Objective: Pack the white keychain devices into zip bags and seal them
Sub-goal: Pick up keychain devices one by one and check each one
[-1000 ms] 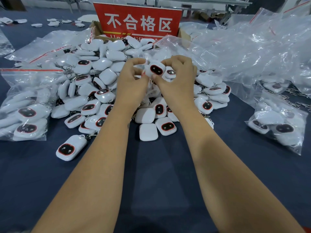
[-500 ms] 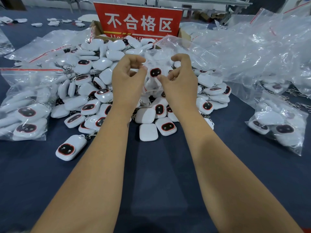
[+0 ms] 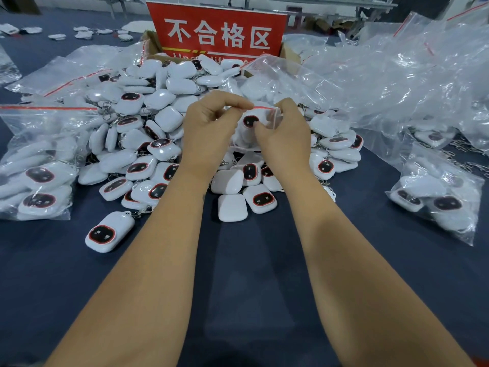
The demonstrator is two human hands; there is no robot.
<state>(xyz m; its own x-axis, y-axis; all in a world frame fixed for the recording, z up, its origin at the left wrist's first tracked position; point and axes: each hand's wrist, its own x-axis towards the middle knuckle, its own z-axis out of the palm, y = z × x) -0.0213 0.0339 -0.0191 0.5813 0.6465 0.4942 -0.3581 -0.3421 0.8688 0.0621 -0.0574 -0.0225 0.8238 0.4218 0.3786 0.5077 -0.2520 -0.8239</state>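
A small clear zip bag [image 3: 267,120] with a red strip along its top hangs above the pile, holding a white keychain device [image 3: 250,123] with a dark oval face. My left hand [image 3: 209,128] pinches the left end of the red strip between thumb and forefinger. My right hand [image 3: 284,136] pinches the bag at its right end and front. Beneath them lies a big pile of loose white keychain devices [image 3: 158,154] on the dark blue table [image 3: 246,260].
Filled zip bags lie at the left [image 3: 37,165] and at the right [image 3: 436,197]. A heap of empty clear bags [image 3: 397,80] fills the back right. A red sign with white characters [image 3: 217,33] stands on a cardboard box behind the pile.
The device has gone down inside the small bag. Both hands moved from loosely spread fingers to pinching the ends of the bag's red strip.
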